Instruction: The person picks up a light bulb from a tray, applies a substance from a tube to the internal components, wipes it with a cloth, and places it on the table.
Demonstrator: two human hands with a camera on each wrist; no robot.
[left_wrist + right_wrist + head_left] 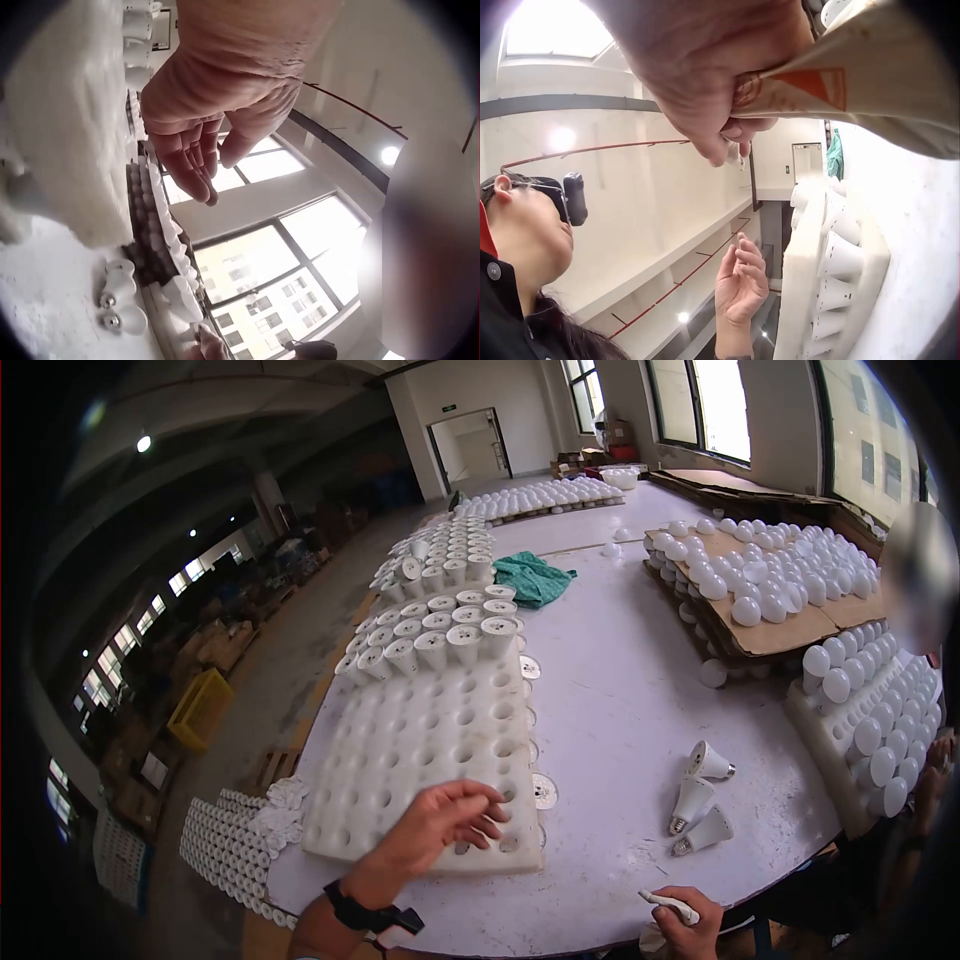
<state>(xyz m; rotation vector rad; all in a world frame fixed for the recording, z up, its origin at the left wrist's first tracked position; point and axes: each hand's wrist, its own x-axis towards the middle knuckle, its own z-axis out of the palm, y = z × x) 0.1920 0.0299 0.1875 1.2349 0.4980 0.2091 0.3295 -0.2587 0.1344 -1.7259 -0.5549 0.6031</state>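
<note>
My left hand (440, 825) hovers over the near end of a white foam tray (385, 745) with rows of round holes. Its fingers are loosely bent, with nothing between them in the left wrist view. Several white bulb housings (430, 645) stand in rows at the tray's far end. At the table's front edge my right hand (692, 925) grips a soft whitish bag (885, 75) with orange print. A narrow white tip (668, 905) of it points out past the fingers in the head view. Three loose housings with screw caps (692, 800) lie beyond that hand.
Stacked cardboard sheets (790, 630) carry many white bulb domes (745, 610) at the right. More domes fill a foam tray (850, 730) at the right edge, near another person's hand (935, 770). A green cloth (535, 580) lies beyond the housings. Flat round discs (543, 792) show along the near tray's right side.
</note>
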